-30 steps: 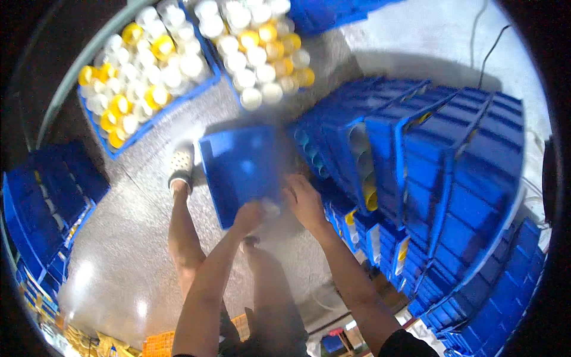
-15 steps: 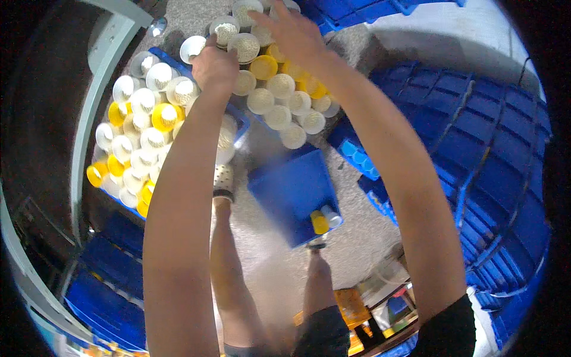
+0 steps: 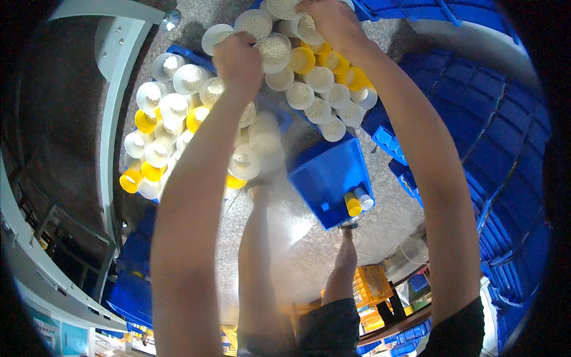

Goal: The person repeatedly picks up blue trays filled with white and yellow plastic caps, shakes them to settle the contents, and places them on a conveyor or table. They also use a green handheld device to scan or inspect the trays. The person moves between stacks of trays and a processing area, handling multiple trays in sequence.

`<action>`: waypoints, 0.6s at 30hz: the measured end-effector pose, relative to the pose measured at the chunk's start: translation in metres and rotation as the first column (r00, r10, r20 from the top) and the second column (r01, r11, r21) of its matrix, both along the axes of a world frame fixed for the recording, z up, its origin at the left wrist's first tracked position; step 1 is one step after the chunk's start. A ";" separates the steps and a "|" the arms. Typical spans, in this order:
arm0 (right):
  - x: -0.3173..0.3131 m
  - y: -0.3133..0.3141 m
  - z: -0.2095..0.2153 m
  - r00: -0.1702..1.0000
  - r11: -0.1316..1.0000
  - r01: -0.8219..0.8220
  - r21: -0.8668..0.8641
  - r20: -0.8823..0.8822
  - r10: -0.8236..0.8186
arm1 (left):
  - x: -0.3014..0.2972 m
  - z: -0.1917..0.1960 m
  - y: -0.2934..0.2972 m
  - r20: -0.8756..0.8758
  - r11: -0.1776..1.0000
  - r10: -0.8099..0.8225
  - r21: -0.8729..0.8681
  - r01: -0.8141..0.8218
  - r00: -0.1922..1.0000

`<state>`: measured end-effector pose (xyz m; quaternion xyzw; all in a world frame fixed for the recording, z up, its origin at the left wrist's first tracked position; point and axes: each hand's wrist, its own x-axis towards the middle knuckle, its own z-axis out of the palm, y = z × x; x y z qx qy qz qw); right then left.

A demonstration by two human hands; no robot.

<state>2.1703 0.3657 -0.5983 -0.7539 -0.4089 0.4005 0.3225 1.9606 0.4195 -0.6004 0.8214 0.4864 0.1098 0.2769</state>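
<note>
Left hand and right hand are seen half-curled at granule-filled white cups beyond the open blue bin, grip indeterminable; likely light, stiff, spillable, best held by sidewalls.

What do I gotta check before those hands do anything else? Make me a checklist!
1. Left hand at the cups: ok.
2. Right hand at the cups: ok.
3. Both grips firm: cannot tell, the hands hide that.
4. Blue bin empty: not ok, a yellow cup and a smaller-looking white cup are inside.
5. Right foot clear of the bin: cannot tell, it's right by the edge.
</note>
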 end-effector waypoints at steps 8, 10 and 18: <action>-0.128 -0.081 0.153 0.835 0.996 0.015 0.093 0.547 -0.064 | -0.137 0.158 0.053 -0.075 0.965 -0.194 -0.192 0.177 0.978; -0.167 -0.080 0.172 0.903 0.992 0.114 0.058 0.409 -0.128 | -0.150 0.175 0.074 -0.138 0.949 -0.302 -0.132 0.285 0.943; -0.286 -0.054 0.153 0.842 0.827 0.539 -0.160 0.085 -0.533 | -0.176 0.135 0.115 -0.251 0.793 -0.599 -0.057 0.606 0.760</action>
